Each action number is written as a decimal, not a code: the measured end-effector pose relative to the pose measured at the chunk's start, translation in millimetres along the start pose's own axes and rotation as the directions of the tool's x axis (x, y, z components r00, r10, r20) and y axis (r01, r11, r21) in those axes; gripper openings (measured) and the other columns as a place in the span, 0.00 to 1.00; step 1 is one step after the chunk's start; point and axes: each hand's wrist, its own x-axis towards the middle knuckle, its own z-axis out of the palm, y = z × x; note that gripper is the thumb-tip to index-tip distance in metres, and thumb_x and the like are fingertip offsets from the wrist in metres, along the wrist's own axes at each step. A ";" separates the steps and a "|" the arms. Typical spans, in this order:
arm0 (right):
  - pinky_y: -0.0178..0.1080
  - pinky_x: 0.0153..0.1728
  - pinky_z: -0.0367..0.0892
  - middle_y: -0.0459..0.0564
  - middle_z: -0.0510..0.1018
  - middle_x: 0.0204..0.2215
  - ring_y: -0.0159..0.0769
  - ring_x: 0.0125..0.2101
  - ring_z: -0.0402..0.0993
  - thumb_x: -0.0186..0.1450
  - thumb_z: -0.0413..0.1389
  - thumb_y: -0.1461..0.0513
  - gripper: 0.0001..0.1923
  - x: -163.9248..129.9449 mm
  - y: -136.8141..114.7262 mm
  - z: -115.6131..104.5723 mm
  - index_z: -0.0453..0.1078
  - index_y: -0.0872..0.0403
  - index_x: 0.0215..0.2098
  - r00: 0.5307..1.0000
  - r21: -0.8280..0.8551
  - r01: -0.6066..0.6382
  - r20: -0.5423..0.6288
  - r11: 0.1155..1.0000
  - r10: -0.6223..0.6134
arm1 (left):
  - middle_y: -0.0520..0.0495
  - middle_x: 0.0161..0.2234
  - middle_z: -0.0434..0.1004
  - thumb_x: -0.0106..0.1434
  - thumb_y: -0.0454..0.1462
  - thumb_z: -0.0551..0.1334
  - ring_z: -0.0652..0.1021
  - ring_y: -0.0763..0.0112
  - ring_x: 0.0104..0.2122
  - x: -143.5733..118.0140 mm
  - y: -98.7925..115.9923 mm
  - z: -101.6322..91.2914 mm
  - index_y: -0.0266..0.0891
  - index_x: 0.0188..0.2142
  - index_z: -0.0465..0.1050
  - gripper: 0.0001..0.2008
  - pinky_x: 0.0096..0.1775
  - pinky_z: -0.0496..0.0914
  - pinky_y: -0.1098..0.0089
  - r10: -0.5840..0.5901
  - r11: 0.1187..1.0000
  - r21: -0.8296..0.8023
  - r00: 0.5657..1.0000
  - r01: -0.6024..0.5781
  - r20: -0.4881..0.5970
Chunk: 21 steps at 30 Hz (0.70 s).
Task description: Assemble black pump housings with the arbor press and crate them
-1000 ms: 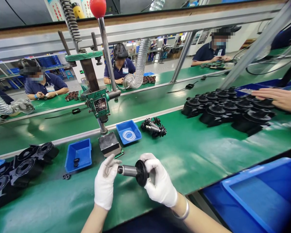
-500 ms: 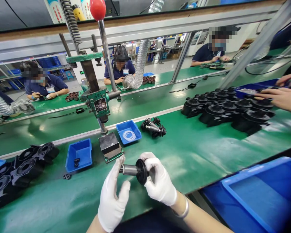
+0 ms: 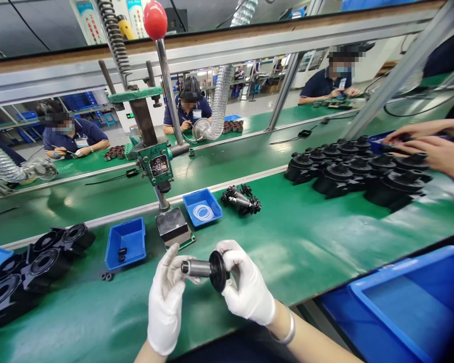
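In white gloves, both of my hands are above the green mat near its front edge. My right hand (image 3: 248,288) pinches the black round end of a grey metal shaft with a black disc (image 3: 201,268), held roughly level and pointing left. At the shaft's free end is my left hand (image 3: 164,302), its thumb apart from its fingers. Some of its fingers reach behind the shaft; whether they touch it I cannot tell. Beyond my hands stands a green lever press (image 3: 157,164) with a red ball handle and a metal block (image 3: 172,224) at its base.
A blue bin with white rings (image 3: 217,218) and a pile of similar shafts (image 3: 242,199) lie behind. Left are a blue bin (image 3: 142,242), two small black rings (image 3: 107,277) and black housings (image 3: 41,262). Rightward are more housings (image 3: 340,174), a co-worker's hands (image 3: 427,146) and a blue crate (image 3: 363,290).
My left hand has drawn back and turned, its fingers moving from the shaft's tip to behind it. The shaft has shifted slightly left in my right hand. The co-worker's hands have moved left.
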 end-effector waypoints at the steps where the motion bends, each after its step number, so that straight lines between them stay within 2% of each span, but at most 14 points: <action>1: 0.39 0.37 0.64 0.48 0.62 0.38 0.36 0.36 0.64 0.49 0.50 0.72 0.19 0.4 -0.5 0.3 0.54 0.49 0.37 1.000 -0.002 0.004 0.005 1.000 -0.004 | 0.43 0.45 0.75 0.60 0.40 0.67 0.78 0.66 0.36 0.6 -0.3 -0.7 0.44 0.59 0.64 0.29 0.36 0.74 0.69 0.000 1.000 0.006 1.000 0.000 0.008; 8: 0.39 0.36 0.64 0.48 0.61 0.38 0.35 0.35 0.64 0.50 0.50 0.72 0.19 1.5 -7.0 1.3 0.54 0.49 0.36 0.999 0.002 0.011 0.035 1.000 -0.011 | 0.45 0.36 0.78 0.53 0.45 0.72 0.76 0.72 0.28 10.9 -2.4 -3.3 0.42 0.54 0.70 0.30 0.28 0.71 0.74 0.018 1.000 0.019 0.999 -0.018 0.032; 14: 0.39 0.36 0.65 0.48 0.62 0.37 0.36 0.34 0.65 0.50 0.52 0.72 0.18 5.3 -8.5 -0.2 0.54 0.50 0.35 1.000 -0.027 0.015 0.027 1.000 -0.014 | 0.46 0.35 0.80 0.52 0.46 0.73 0.79 0.66 0.30 19.4 -11.3 -13.8 0.40 0.52 0.71 0.30 0.32 0.74 0.71 0.029 0.999 0.013 0.999 -0.030 0.033; 17: 0.40 0.37 0.67 0.49 0.65 0.39 0.37 0.36 0.68 0.52 0.53 0.71 0.17 5.8 -10.1 0.6 0.55 0.49 0.36 0.999 -0.020 0.022 0.028 1.000 -0.021 | 0.44 0.35 0.80 0.57 0.46 0.69 0.80 0.64 0.35 19.9 -15.2 -16.5 0.39 0.53 0.69 0.27 0.36 0.75 0.68 0.061 0.979 0.191 0.998 -0.064 0.020; 19: 0.41 0.39 0.67 0.51 0.69 0.40 0.39 0.39 0.70 0.54 0.54 0.70 0.15 2.2 -6.6 -1.2 0.57 0.49 0.36 0.999 -0.042 0.033 0.036 0.999 -0.031 | 0.42 0.34 0.81 0.62 0.46 0.64 0.81 0.64 0.34 20.9 -13.7 -21.6 0.38 0.52 0.68 0.22 0.37 0.76 0.66 0.080 0.915 0.395 0.997 -0.076 0.006; 21: 0.42 0.40 0.68 0.53 0.71 0.41 0.42 0.41 0.72 0.54 0.56 0.68 0.14 -3.4 8.1 -6.5 0.61 0.50 0.36 1.000 -0.061 0.021 0.012 0.998 -0.020 | 0.41 0.35 0.81 0.63 0.46 0.60 0.81 0.64 0.31 26.5 -3.4 -38.2 0.38 0.50 0.69 0.20 0.36 0.76 0.64 0.114 0.837 0.544 0.992 -0.068 -0.052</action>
